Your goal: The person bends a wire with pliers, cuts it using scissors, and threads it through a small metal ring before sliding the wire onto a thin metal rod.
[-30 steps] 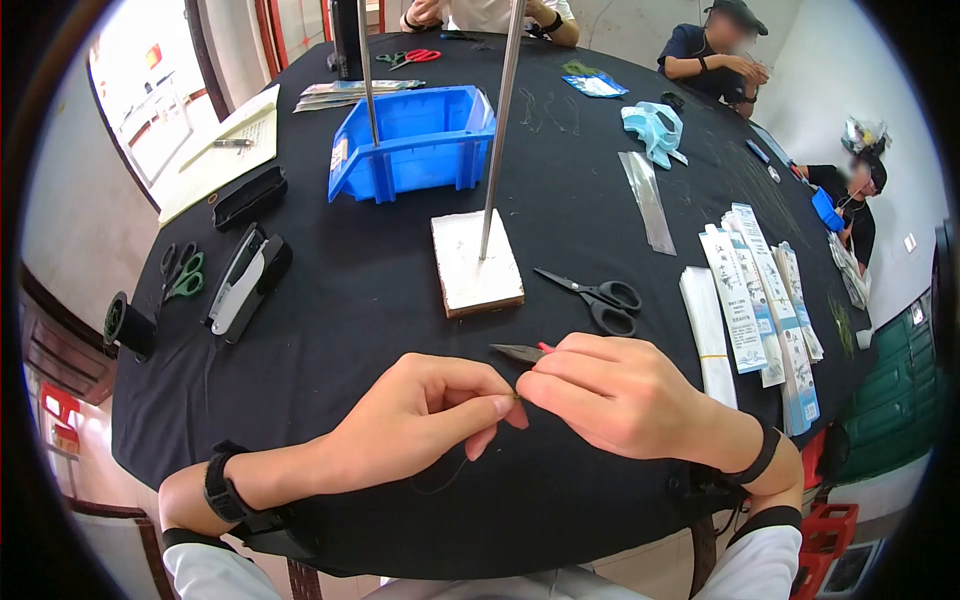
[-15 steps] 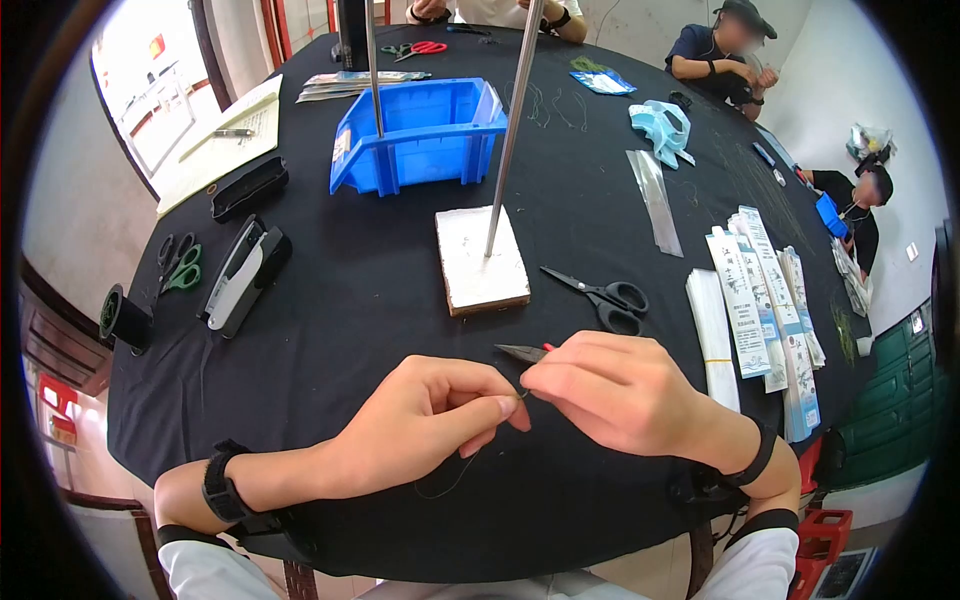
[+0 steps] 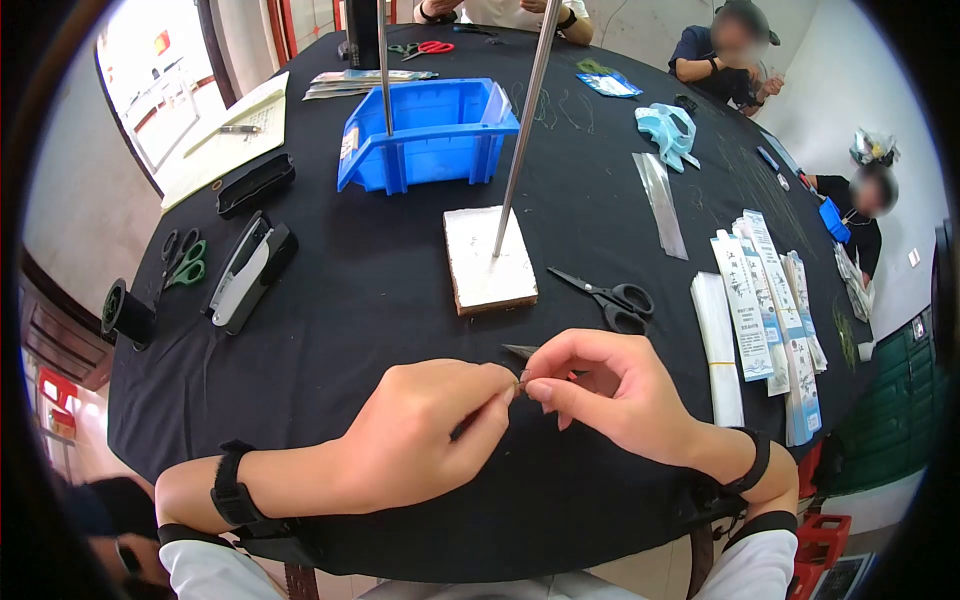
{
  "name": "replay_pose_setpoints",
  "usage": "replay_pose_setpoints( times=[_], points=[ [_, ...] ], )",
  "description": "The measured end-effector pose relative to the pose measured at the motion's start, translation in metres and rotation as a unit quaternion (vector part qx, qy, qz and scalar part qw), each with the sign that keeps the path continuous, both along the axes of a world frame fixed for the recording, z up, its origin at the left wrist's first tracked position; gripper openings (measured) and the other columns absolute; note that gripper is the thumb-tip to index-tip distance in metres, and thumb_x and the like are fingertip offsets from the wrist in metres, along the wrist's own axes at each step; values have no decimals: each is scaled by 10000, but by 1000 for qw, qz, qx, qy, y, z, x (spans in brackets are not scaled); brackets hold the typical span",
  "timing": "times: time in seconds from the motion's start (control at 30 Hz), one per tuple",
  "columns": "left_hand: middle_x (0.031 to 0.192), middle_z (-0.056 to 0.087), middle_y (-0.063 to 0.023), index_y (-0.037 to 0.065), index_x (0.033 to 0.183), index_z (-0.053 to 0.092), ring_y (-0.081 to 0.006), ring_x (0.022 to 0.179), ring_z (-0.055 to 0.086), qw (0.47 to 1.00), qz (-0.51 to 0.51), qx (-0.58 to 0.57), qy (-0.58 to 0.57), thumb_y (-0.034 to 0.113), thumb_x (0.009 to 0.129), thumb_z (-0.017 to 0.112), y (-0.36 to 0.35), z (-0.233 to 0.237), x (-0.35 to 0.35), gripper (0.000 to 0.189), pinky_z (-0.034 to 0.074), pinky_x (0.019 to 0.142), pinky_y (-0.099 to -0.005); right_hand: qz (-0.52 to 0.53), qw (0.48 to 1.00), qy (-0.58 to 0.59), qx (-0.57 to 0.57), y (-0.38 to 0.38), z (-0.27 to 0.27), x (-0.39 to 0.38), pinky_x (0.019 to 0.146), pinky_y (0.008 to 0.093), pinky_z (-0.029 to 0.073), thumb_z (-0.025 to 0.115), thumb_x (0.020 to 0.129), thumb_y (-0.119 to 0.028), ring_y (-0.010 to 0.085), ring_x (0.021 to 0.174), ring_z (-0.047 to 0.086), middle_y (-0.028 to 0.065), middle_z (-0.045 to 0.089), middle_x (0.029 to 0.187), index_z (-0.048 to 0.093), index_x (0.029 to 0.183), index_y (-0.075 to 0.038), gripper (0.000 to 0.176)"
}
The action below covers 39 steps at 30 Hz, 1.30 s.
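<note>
My left hand (image 3: 430, 435) is closed, its thumb and forefinger pinched together above the front of the table. My right hand (image 3: 610, 395) meets it fingertip to fingertip, also in a pinch, with the other fingers curled. A tiny dark piece (image 3: 521, 384) shows between the fingertips, too small to name. The thin line that hung from my left hand is hard to see now. Just behind my right hand lies a pointed dark tool tip (image 3: 519, 351), the rest covered by the hand. Black scissors (image 3: 612, 300) lie beyond it.
A white block (image 3: 490, 275) holds a metal rod (image 3: 520, 150). Behind stands a blue bin (image 3: 440, 165). At left are a stapler (image 3: 250, 275), green-handled scissors (image 3: 186, 262) and a black spool (image 3: 126, 316). Printed sleeves (image 3: 748, 300) lie right. Other people sit around the table.
My right hand has turned so its thumb and curled fingers show. My left hand has rolled knuckles-up, and its dangling line has dropped from sight. A person's arm now shows at lower left.
</note>
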<state>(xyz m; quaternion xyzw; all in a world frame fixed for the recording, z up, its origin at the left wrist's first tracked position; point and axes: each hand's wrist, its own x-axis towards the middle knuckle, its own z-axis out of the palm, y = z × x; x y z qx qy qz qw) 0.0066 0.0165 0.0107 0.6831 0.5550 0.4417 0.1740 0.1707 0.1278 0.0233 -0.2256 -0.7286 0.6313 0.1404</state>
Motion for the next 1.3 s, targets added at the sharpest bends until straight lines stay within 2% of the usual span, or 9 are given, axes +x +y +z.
replay_pose_setpoints(
  times=[0.07, 0.17, 0.27, 0.4, 0.5, 0.7, 0.9, 1.2, 1.3],
  points=[
    [578, 476, -81, -41, 851, 590, -155, 499, 494, 986, -7, 116, 120, -30, 715, 608, 3, -9, -2, 137, 382, 436, -266, 0, 999, 0, -48, -2, -1, -2, 581, 190, 464, 593, 862, -136, 56, 693, 557, 12, 585, 786, 599, 913, -4, 142],
    [600, 468, -84, -39, 842, 567, -215, 509, 507, 972, 19, 132, 195, -46, 666, 619, 1, -10, 2, 183, 398, 432, -291, -3, 995, 0, -102, -4, -2, -3, 576, 195, 469, 588, 870, -153, 61, 686, 548, 14, 576, 789, 587, 942, 4, 173],
    [591, 418, -36, -9, 770, 557, -139, 519, 454, 957, 34, 164, 236, 25, 688, 630, 3, -15, 0, 115, 362, 390, -254, -2, 990, 5, -143, -4, -4, -4, 572, 199, 474, 586, 873, -157, 63, 693, 547, 18, 572, 795, 580, 954, 11, 186],
    [594, 415, -34, -13, 771, 556, -138, 520, 442, 953, 31, 179, 241, 22, 681, 638, 5, -15, 0, 127, 359, 389, -254, -5, 987, 10, -161, -4, -6, -4, 571, 198, 477, 590, 873, -153, 64, 688, 552, 27, 582, 796, 584, 949, 12, 182],
    [597, 415, -35, -12, 773, 555, -137, 523, 443, 950, 31, 185, 250, 16, 677, 641, 5, -13, -1, 132, 363, 392, -253, -18, 987, 5, -162, -5, -4, -5, 571, 218, 483, 583, 867, -79, 84, 690, 566, 46, 587, 784, 583, 920, 26, 118],
    [599, 417, -37, -11, 776, 551, -140, 521, 445, 950, 31, 180, 253, 11, 675, 643, 4, -11, -1, 139, 380, 402, -258, 20, 973, 24, -230, -3, -6, -4, 577, 225, 485, 570, 867, -53, 96, 691, 571, 57, 588, 788, 581, 913, 27, 93],
    [596, 414, -38, -14, 782, 553, -140, 523, 449, 950, 30, 174, 257, 9, 673, 642, 4, -11, -2, 142, 383, 402, -258, -4, 976, 21, -217, -6, -4, -5, 582, 237, 494, 524, 887, -45, 103, 716, 571, 62, 577, 801, 569, 914, 34, 95],
    [597, 412, -37, -15, 789, 560, -139, 524, 447, 947, 28, 189, 259, 6, 675, 642, 4, -12, -1, 142, 379, 403, -252, 14, 979, 31, -199, -5, -6, -4, 583, 235, 496, 520, 882, -43, 92, 708, 561, 52, 572, 796, 571, 893, 22, 83],
    [586, 416, -38, -15, 794, 565, -149, 507, 450, 955, 24, 183, 230, 4, 687, 636, 4, -12, -1, 130, 385, 409, -258, 32, 976, 35, -211, -6, -12, -4, 555, 198, 470, 554, 873, -95, 47, 676, 538, 6, 570, 771, 582, 895, -7, 95]
  ],
)
